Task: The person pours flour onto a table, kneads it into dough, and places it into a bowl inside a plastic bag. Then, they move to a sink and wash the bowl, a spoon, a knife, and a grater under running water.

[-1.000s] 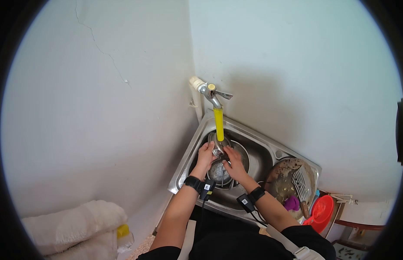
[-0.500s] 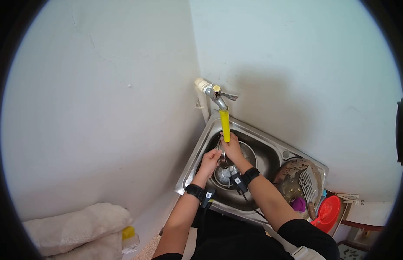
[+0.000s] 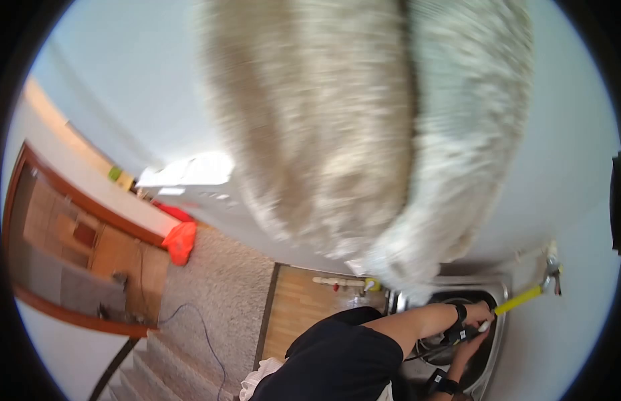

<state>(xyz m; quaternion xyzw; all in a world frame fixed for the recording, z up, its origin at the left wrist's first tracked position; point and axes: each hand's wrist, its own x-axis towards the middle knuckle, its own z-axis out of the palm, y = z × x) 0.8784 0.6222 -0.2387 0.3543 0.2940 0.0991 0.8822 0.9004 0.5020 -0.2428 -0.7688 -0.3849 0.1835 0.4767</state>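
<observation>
Remote feed, head cam; view tilted, partly motion-blurred. I've both hands over the steel sink [image 3: 457, 281], lower R of frame.

L hand [image 3: 481, 313]: upper one, at the mouth of the yellow hose [image 3: 517, 301]. Fingers look part-curled, not spread; a small pale item [image 3: 484, 326] shows by them. Can't tell if it's gripped, nor exact finger gap.

R hand [image 3: 467, 349]: just below L in frame, reaching up toward it. Fingers mostly hidden/blurred; can't tell how far open or what, if anything, they hold.

Round metal vessel [image 3: 429, 347]: in the basin, partly behind my L forearm & cable. Contents unclear.

Black wristband on each wrist, w/ small black module attached. Hose runs from the chrome tap [image 3: 552, 267] at the wall, slanting down-L to the hands.

Surroundings: thick cream fleece [image 3: 317, 134] fills top ctr, v. close to lens, blurred; 2nd fleece fold [image 3: 471, 134] beside it on R. Yellow-capped clear bottle [image 3: 372, 285] below fleece, near sink's L edge. Far L: wood-framed doorway [image 3: 90, 212], orange-red bag [image 3: 181, 244] near its corner, speckled carpet [image 3: 217, 281], blue cable [image 3: 207, 334] across it, steps [image 3: 150, 374] at btm.
</observation>
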